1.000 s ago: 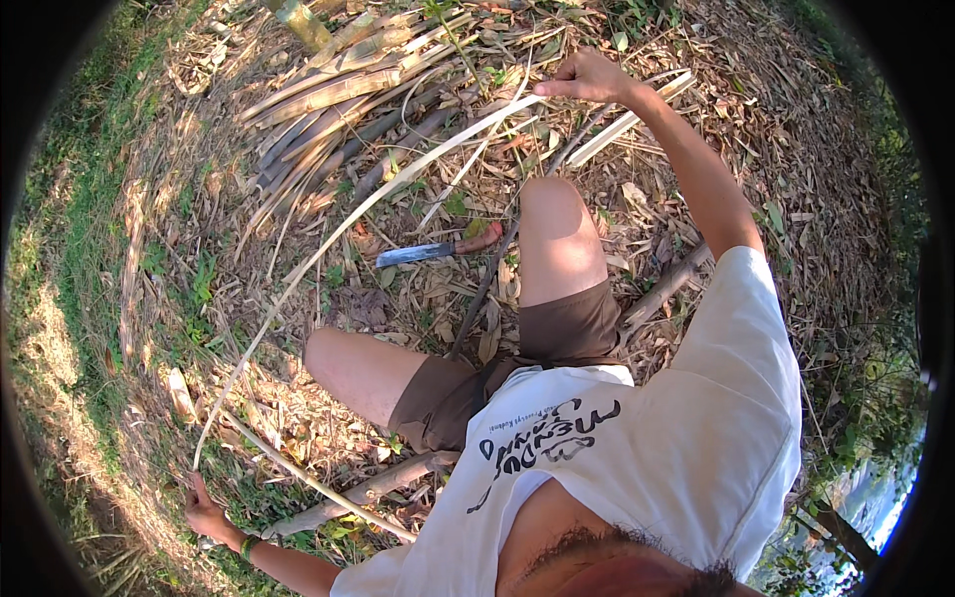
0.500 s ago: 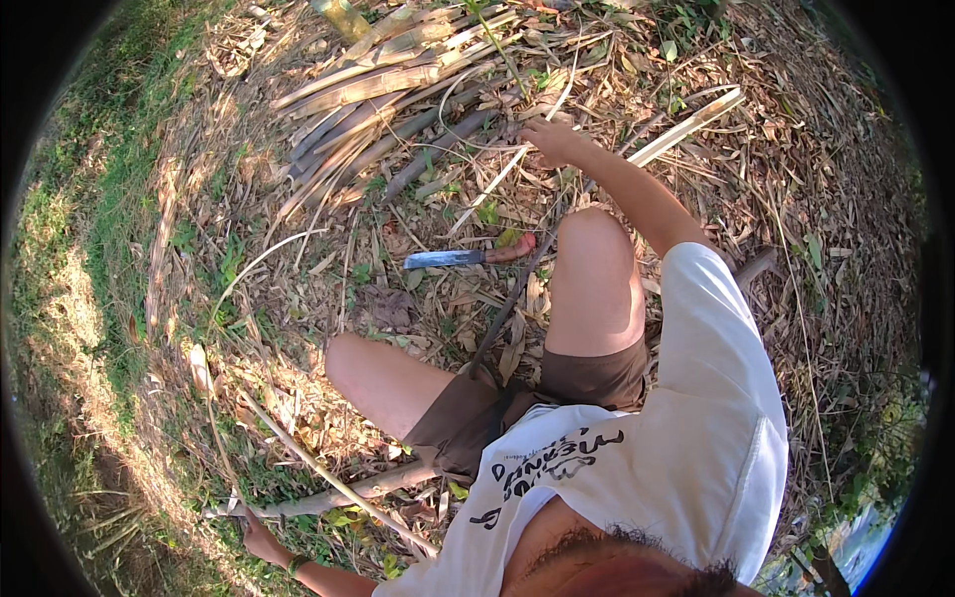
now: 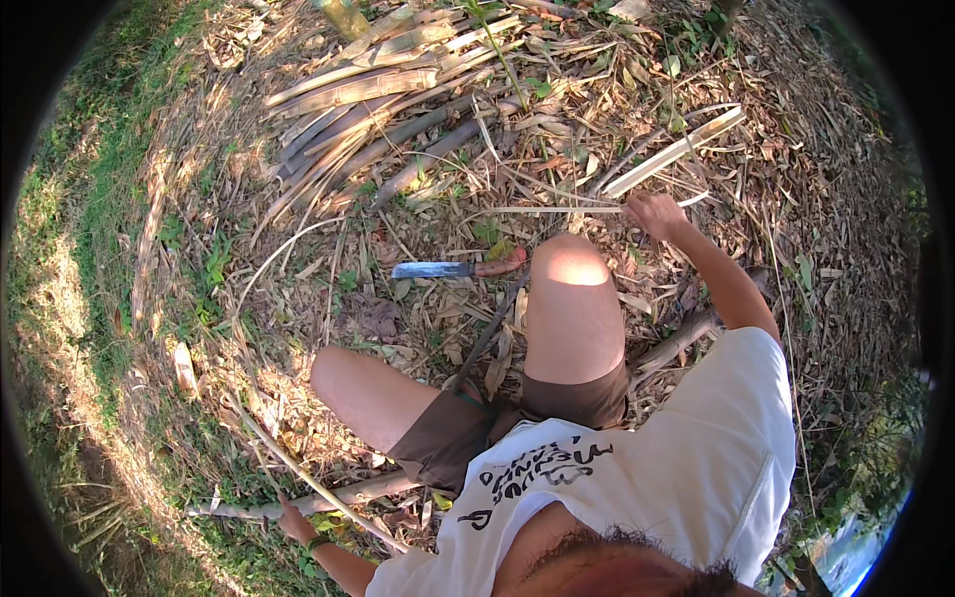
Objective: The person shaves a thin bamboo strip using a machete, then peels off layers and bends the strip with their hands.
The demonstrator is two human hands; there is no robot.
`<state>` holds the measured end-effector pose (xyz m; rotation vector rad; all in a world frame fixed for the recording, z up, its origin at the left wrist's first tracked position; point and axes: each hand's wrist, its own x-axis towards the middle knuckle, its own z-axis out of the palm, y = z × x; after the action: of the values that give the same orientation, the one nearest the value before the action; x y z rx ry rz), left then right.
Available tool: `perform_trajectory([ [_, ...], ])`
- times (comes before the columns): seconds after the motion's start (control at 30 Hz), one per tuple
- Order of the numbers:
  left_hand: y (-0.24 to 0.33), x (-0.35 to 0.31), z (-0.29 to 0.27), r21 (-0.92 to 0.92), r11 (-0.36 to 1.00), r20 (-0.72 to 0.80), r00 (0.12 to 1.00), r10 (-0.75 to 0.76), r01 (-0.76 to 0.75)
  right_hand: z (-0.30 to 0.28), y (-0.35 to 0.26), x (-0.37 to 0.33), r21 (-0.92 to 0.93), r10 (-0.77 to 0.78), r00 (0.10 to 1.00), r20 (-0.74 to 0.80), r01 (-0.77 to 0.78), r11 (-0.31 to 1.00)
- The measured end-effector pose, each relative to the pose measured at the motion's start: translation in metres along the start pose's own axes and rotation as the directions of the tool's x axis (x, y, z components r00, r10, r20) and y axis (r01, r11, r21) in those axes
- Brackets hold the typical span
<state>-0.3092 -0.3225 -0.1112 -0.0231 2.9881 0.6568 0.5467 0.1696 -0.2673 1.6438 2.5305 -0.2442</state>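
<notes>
My right hand [image 3: 657, 215] is closed around a thin pale bamboo strip [image 3: 557, 210] just beyond my right knee. The strip runs left from the fist, and its curled end pokes out to the right. Down at the lower left, my left hand [image 3: 295, 522] is closed on a narrow strip [image 3: 266, 466] that rises toward the ground litter; its fingers are small and partly hidden. Between my knees and the pile lies a machete [image 3: 434, 270] with a bluish blade and brown handle, touched by neither hand. A pale split bamboo length [image 3: 676, 151] rests beyond my right hand.
A pile of split bamboo [image 3: 368, 85] lies at the far left of centre. A branch [image 3: 348, 495] and a long thin stick [image 3: 298, 466] are beside my left arm. Another branch [image 3: 681, 343] lies by my right thigh. Dry leaves and grass cover the ground.
My right hand has come nearer and to the right with the strip, which now lies more crosswise. My left hand has shifted a little to the right.
</notes>
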Motion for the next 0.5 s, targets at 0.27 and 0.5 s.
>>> perform_trajectory([
  [0.27,-0.016,-0.001,0.072,0.623,0.779,-0.025,0.994,0.107,-0.068,-0.117,0.173,-0.262,-0.326,0.307,0.771,-0.558,-0.544,0.773],
  [0.5,-0.094,0.043,0.128,0.248,0.957,0.193,0.976,0.102,-0.149,-0.112,0.225,-0.284,-0.209,0.964,0.147,-0.22,-0.973,0.1],
])
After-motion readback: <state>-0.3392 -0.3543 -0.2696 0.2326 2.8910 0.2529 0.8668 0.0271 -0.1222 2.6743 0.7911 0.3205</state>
